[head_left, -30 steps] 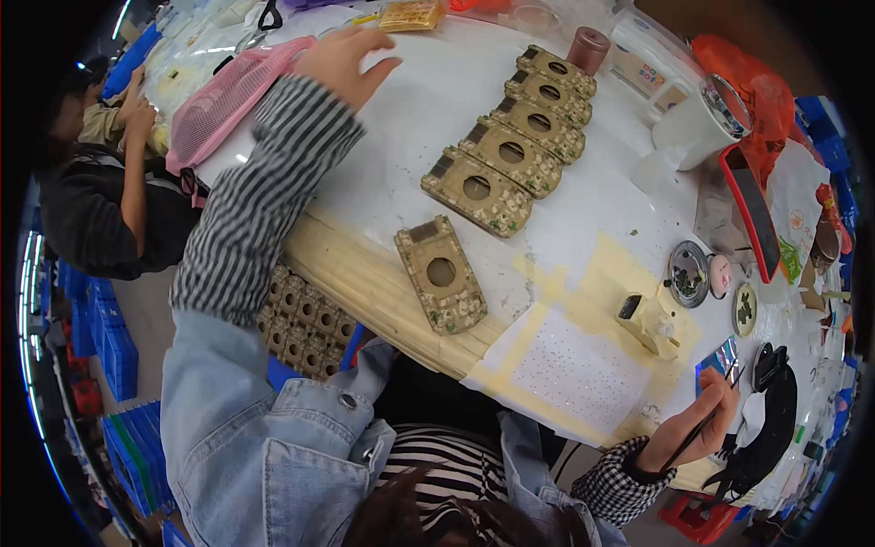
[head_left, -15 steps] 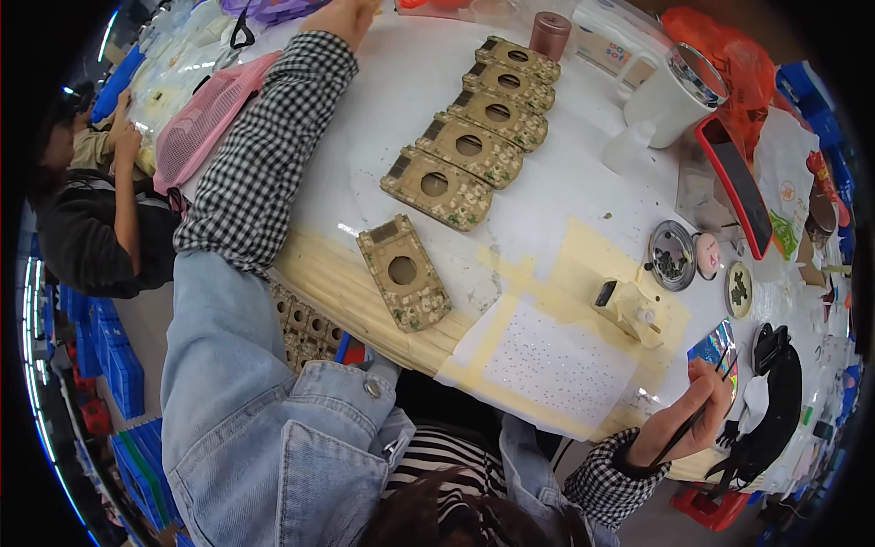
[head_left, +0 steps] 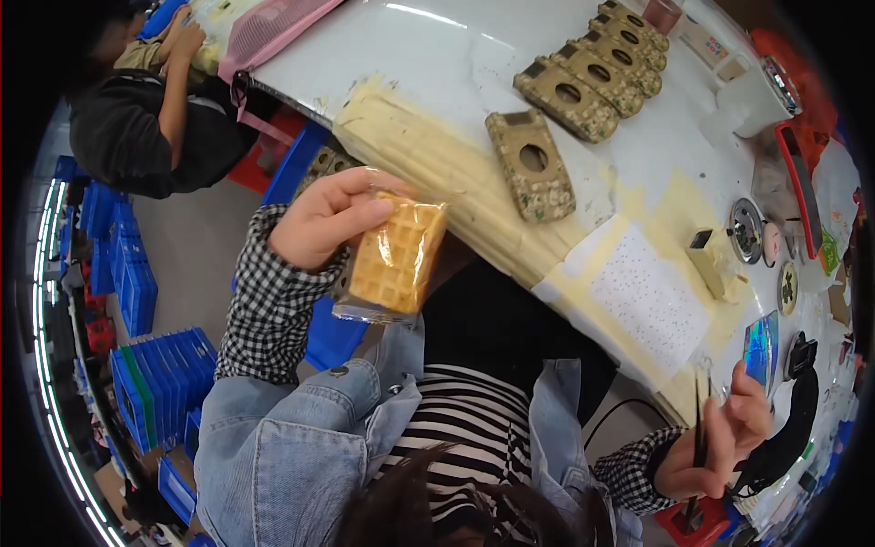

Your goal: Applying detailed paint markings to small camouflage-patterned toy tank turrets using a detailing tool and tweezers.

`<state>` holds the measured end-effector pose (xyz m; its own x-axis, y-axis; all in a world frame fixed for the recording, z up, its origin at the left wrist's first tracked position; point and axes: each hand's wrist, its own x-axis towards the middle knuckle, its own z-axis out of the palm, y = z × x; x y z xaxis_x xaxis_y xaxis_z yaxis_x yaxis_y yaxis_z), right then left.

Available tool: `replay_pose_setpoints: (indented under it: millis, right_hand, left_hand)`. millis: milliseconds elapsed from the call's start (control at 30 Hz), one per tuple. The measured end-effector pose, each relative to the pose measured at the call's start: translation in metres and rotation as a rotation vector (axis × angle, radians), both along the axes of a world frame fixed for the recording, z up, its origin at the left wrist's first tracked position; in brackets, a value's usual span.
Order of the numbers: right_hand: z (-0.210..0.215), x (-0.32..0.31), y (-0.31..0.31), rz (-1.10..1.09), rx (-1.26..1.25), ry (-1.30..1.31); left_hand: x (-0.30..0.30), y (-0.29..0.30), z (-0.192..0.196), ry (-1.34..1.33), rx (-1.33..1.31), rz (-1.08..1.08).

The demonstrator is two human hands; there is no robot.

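My left hand (head_left: 321, 219) is pulled in close to my chest and grips a golden waffle (head_left: 394, 260) sealed in clear plastic wrap. It hangs off the near edge of the white table (head_left: 428, 55). My right hand (head_left: 722, 436) is low at the right, fingers closed around a thin dark stick-like tool (head_left: 699, 428). One tan part with a round hole (head_left: 531, 164) lies alone on the table beyond the waffle. A row of similar tan parts (head_left: 588, 77) lies farther back.
A dotted paper sheet (head_left: 649, 299), a small tan block (head_left: 708, 264) and a round metal piece (head_left: 746, 228) lie at the right. Another person in dark clothing (head_left: 137, 128) sits at the upper left beside a pink mesh bag (head_left: 273, 27). Blue crates (head_left: 155, 383) stand on the floor.
My left arm, stretched far across the table before, has come back to my body and now holds the wrapped waffle. My right hand still grips the thin tool.
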<state>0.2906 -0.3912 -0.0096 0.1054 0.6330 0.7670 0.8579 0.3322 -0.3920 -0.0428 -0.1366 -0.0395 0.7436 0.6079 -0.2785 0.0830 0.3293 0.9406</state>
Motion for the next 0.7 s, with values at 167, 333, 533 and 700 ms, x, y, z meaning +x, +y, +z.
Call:
replay_pose_setpoints:
  millis: [167, 333, 533, 700]
  right_hand:
    - [-0.015, -0.071, 0.016, 0.606, -0.363, 0.263]
    - [-0.058, -0.11, 0.041, 0.509, -0.542, 0.054]
    - [-0.099, -0.124, 0.055, 0.285, -0.462, -0.141]
    - [-0.116, -0.115, 0.053, 0.156, -0.432, -0.123]
  left_hand:
    - [0.003, -0.044, -0.041, -0.083, -0.352, 0.125]
    - [0.001, -0.072, -0.084, -0.096, -0.426, 0.241]
    - [0.023, -0.08, -0.097, -0.011, -0.478, 0.396]
    - [0.028, -0.075, -0.093, 0.026, -0.469, 0.288]
